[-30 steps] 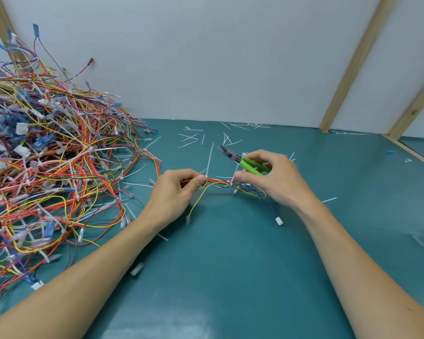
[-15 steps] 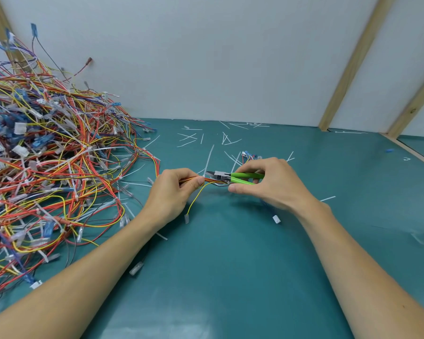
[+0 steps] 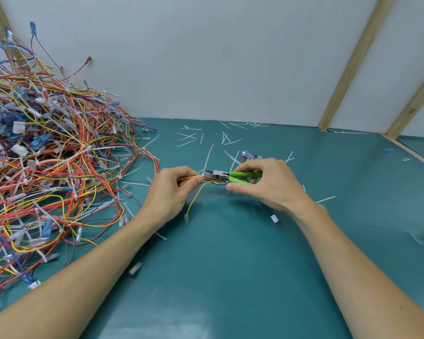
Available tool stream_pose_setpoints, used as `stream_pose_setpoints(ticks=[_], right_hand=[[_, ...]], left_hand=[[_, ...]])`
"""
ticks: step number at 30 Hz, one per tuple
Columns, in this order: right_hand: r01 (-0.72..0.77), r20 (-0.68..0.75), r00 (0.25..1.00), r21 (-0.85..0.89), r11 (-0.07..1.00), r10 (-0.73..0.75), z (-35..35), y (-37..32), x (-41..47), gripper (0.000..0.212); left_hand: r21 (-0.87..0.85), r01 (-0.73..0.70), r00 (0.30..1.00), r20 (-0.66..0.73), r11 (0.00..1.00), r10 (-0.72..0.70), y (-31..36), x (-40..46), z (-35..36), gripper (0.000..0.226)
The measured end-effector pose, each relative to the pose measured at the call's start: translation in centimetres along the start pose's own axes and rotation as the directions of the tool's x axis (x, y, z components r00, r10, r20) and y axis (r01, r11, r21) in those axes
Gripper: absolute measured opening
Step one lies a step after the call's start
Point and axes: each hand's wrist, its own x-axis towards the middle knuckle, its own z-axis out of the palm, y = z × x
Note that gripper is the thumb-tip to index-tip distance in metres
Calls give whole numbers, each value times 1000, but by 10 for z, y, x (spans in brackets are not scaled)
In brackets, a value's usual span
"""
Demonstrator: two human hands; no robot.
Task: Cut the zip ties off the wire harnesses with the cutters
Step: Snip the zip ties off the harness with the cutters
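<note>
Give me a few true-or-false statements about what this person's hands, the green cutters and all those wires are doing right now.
1. The right hand holds the green-handled cutters. True.
2. The cutters' tip points away from the left hand. False: the tip points toward the left hand, right beside its fingertips.
3. The left hand pinches a small wire harness of orange and yellow wires. True.
4. The big pile of wire harnesses lies on the person's right. False: it is heaped on the left of the teal tabletop.
5. Cut white zip tie pieces lie scattered on the tabletop beyond the hands. True.
</note>
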Motion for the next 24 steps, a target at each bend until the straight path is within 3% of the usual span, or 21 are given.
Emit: stream_pose_setpoints(ticks=[24], right_hand=[[-36, 7, 999, -9, 999, 36, -1, -2, 0, 39]], left_hand=[[0, -12, 999, -30, 1000, 12, -3, 1, 1, 16]])
